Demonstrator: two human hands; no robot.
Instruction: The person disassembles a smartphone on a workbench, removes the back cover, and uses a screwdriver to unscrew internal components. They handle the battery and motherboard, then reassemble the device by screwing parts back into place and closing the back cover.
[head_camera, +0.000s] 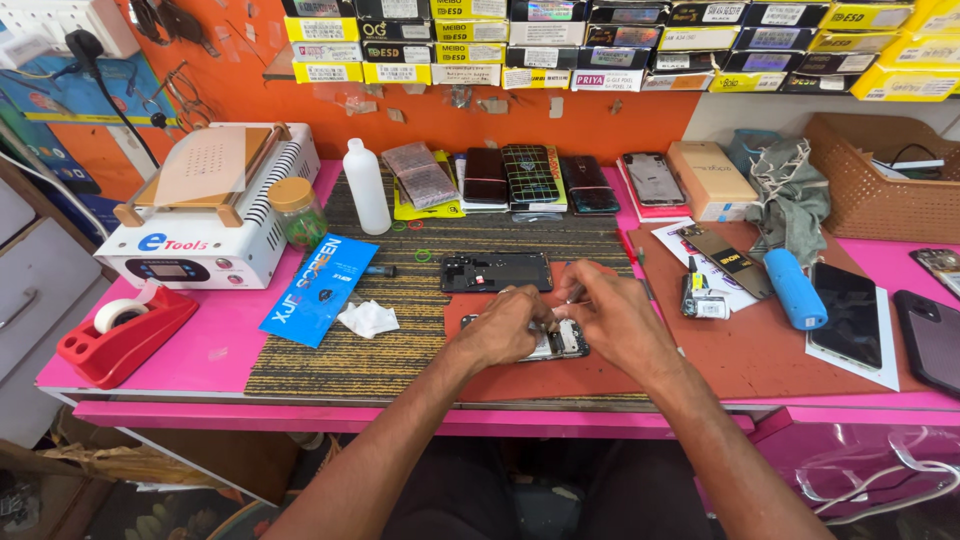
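An opened phone (558, 343) lies on a brown mat (760, 360) near the table's front edge, its inner parts showing. My left hand (502, 328) rests on its left end, fingers curled down on it. My right hand (612, 315) is over its right end, pinching a thin metal tool (574, 294) whose tip points at the phone. Both hands hide most of the phone. Just behind them lies a black phone back frame (496, 271) on the striped mat (330, 350).
A white heating machine (200, 215), red tape dispenser (115, 335), white bottle (366, 187), jar (297, 211), blue packet (320, 288) and white wipe (368, 318) lie left. Several phones (535, 178) line the back. Blue cylinder (795, 288), dark phones (846, 313) and basket (880, 180) sit right.
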